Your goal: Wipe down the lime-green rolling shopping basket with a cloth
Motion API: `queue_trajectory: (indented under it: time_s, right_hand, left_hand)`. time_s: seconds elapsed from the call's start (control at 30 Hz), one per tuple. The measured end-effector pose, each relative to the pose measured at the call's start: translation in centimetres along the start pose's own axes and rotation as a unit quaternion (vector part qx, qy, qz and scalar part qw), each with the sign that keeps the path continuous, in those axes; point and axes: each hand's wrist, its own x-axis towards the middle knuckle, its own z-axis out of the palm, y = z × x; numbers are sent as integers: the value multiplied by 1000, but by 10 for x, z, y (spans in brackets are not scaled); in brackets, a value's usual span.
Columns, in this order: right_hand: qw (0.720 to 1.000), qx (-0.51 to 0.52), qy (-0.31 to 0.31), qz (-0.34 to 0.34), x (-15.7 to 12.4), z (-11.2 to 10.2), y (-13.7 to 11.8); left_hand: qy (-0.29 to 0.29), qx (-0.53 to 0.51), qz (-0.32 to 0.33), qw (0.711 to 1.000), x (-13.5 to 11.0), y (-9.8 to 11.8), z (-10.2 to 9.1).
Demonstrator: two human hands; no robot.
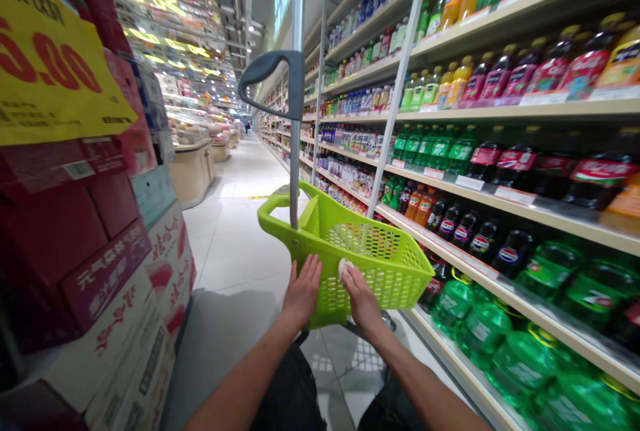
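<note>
A lime-green plastic shopping basket [380, 244] stands on the aisle floor in front of me, with a grey pull handle [280, 78] raised on a metal pole. My left hand [301, 292] lies flat against the basket's near wall, fingers stretched out. My right hand [360, 294] presses a small white cloth [345, 266] against the same wall just below the rim, fingers closed around it.
Shelves of bottled drinks [500, 151] run along the right. Stacked red and white cartons [100, 264] with a yellow price sign [50, 64] stand at the left. The white tiled aisle [240, 218] stretches ahead past display counters [193, 164].
</note>
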Motion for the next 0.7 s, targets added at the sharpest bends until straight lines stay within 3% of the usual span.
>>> queue_trajectory:
  time_s: [0.13, 0.3, 0.37, 0.57, 0.7]
  right_hand:
    - [999, 7, 37, -17, 29, -3, -9]
    - [998, 5, -39, -58, 2, 22, -2]
    - [996, 11, -58, -60, 2, 22, -10]
    - [998, 23, 22, -57, 55, 5, -42]
    - [997, 20, -27, -74, 35, 27, -38]
  left_hand:
    - [12, 2, -6, 1000, -4, -2, 1]
    - [11, 10, -9, 1000, -13, -10, 4]
    - [15, 12, -18, 1000, -17, -16, 5]
    - [41, 1, -47, 998, -23, -30, 3]
    - [47, 1, -64, 997, -27, -38, 3]
